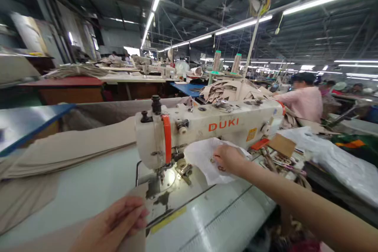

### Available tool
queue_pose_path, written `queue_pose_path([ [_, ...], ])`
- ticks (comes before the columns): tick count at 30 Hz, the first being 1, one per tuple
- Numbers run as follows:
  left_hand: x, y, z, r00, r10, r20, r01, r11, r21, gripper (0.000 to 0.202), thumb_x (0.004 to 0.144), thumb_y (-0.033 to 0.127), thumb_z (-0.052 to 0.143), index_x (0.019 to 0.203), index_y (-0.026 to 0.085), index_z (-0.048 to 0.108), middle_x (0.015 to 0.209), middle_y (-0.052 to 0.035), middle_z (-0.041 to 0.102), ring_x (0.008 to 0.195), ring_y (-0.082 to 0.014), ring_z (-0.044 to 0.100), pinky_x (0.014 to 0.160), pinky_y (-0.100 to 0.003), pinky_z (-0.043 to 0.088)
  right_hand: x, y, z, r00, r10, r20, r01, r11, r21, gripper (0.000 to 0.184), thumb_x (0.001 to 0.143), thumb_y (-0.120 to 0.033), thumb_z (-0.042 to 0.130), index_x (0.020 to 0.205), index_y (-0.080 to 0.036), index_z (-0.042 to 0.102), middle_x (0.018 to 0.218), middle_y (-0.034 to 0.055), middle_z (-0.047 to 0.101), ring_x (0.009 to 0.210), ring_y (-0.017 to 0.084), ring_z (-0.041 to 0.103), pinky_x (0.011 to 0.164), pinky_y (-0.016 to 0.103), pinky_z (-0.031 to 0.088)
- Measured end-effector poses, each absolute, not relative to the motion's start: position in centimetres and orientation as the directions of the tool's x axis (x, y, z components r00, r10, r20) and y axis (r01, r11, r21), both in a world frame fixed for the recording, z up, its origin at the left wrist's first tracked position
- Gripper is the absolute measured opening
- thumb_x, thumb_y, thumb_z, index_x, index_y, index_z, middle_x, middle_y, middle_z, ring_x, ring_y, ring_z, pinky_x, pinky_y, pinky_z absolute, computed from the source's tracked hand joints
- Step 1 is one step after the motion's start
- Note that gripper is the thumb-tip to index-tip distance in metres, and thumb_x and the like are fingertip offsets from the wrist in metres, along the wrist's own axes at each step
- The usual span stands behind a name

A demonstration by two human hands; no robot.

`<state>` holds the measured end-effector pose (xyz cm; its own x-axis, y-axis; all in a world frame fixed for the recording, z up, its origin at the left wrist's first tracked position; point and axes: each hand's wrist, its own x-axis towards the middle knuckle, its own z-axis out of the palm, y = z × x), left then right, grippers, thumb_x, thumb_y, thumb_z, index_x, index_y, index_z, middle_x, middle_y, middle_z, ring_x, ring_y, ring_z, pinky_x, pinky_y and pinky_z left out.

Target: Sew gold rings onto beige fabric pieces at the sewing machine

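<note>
My left hand (118, 220) is closed on a beige fabric piece (138, 195) in front of the sewing machine (203, 126), left of the needle area. The fabric's upper edge lies near the needle plate (168, 179). My right hand (230, 159) reaches across the machine bed to a white sheet (201, 155) lying against the machine's arm. Its fingertips are pinched together over that sheet, among small brass-coloured rings (221, 168). Whatever is between these fingertips is too small to make out. A metal guide (183, 169) sits right of the needle.
Stacked beige panels (88, 145) lie left of the machine. On the right are a brown card (281, 145), tangled straps and pulls, and white plastic (339, 161). Behind the machine rise a beige pile (227, 89) and thread cones (217, 61). A person in pink (307, 100) sits beyond.
</note>
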<state>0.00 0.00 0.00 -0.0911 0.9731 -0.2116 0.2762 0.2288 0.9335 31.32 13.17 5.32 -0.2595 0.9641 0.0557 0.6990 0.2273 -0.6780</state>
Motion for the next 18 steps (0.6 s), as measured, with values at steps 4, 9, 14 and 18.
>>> queue_pose_path([
  [4,1.3,-0.4,2.3,-0.113,0.974,-0.199,0.305,0.224,0.926,0.051,0.057,0.063,0.064,0.084,0.020,0.062,0.073,-0.0029,0.072,0.071,-0.0218,0.066,0.068,-0.027,0.052,31.1,12.2,5.2,-0.285,0.958,0.020,0.630,0.203,-0.750,0.011,0.074,-0.016,0.057,0.074,-0.015,0.068,0.069,0.0034,0.066,0.060,0.013,0.057,0.054,0.023,0.041],
  [9,2.0,-0.9,3.3,-0.131,0.984,-0.121,0.325,0.158,0.932,0.039,0.058,0.053,0.065,0.080,0.021,0.067,0.067,-0.0019,0.071,0.063,-0.0215,0.064,0.063,-0.028,0.052,29.8,10.0,6.2,-0.368,0.929,0.032,0.490,0.223,-0.843,0.018,0.075,-0.027,0.058,0.081,-0.014,0.068,0.068,0.0029,0.067,0.058,0.012,0.058,0.053,0.021,0.044],
  [14,2.4,-1.6,2.9,-0.098,0.995,-0.021,0.314,0.051,0.948,0.022,0.069,0.040,0.061,0.077,0.021,0.069,0.067,-0.0001,0.070,0.065,-0.0182,0.064,0.064,-0.025,0.050,26.3,5.7,7.4,-0.500,0.828,0.253,0.336,0.455,-0.825,0.011,0.072,-0.021,0.058,0.073,-0.016,0.068,0.071,0.0025,0.067,0.066,0.014,0.060,0.060,0.022,0.045],
  [18,2.6,-2.0,2.7,-0.052,0.998,0.039,0.235,-0.026,0.972,0.016,0.072,0.033,0.061,0.077,0.020,0.069,0.066,0.0008,0.068,0.063,-0.0151,0.062,0.064,-0.022,0.048,22.8,3.2,6.8,-0.611,0.735,0.294,0.348,0.583,-0.734,0.016,0.068,-0.006,0.054,0.067,-0.016,0.067,0.067,0.0006,0.067,0.064,0.012,0.060,0.061,0.021,0.043],
])
